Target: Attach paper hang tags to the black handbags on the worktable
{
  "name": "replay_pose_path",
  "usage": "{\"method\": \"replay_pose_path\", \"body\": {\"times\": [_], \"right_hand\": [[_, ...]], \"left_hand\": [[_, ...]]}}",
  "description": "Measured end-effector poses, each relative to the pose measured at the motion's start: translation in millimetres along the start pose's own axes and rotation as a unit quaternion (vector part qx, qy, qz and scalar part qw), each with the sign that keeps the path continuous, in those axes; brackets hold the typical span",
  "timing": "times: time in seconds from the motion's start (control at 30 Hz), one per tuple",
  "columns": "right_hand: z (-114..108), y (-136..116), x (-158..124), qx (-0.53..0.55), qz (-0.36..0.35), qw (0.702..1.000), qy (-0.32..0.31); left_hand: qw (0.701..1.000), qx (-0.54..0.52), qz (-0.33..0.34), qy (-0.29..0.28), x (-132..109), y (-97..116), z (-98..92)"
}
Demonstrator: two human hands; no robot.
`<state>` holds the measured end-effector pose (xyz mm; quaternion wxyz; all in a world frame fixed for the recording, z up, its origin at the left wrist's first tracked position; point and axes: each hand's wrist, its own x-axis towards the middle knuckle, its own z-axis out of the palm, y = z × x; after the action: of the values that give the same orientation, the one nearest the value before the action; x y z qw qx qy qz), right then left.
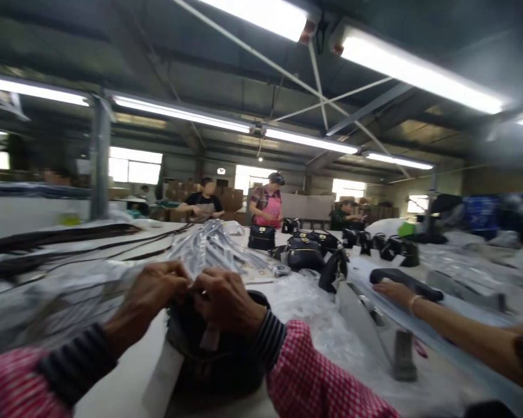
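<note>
Fingertips: here they are, curled in and nearly meeting above the bag; whether they clamp on anything, the blur won't let me tell.
Left hand: the left hand (154,293) is at the bag's upper left edge, wrist angled in.
Right hand: and the right hand (229,302) is right beside it, bent over the top.
Black bag: the black bag (226,366) sits on the white table (113,386), directly below both hands, a pale tag (210,338) hanging at its front.
Beyond the bag: a heap of plastic-wrapped strips (213,244), with finished-looking black bags (305,253) to its right.
Left side: long dark straps (70,235) stretch across the tabletop.
Right side: a co-worker's hand (394,292) lies on a dark padded piece (412,283).
Far side: a person in a pink apron (268,203) stands beneath bright tube lights (309,139).
</note>
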<state>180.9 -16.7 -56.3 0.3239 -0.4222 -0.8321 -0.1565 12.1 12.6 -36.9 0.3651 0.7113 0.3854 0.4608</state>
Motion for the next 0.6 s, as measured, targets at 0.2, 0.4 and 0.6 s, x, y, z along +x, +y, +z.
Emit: {"method": "replay_pose_path", "body": {"times": [0.2, 0.4, 0.6], "right_hand": [[-4, 1, 2, 0.103, 0.025, 0.994, 0.003], [0, 0, 4, 0.084, 0.032, 0.996, 0.016], [10, -1, -2, 0.019, -0.013, 0.998, 0.056]], "left_hand": [[0.996, -0.011, -0.079, 0.049, 2, 15, 8.0], [0.99, -0.025, -0.132, 0.035, 6, 13, 6.3], [0.981, -0.036, -0.188, 0.022, -5, 15, -12.3]]}}
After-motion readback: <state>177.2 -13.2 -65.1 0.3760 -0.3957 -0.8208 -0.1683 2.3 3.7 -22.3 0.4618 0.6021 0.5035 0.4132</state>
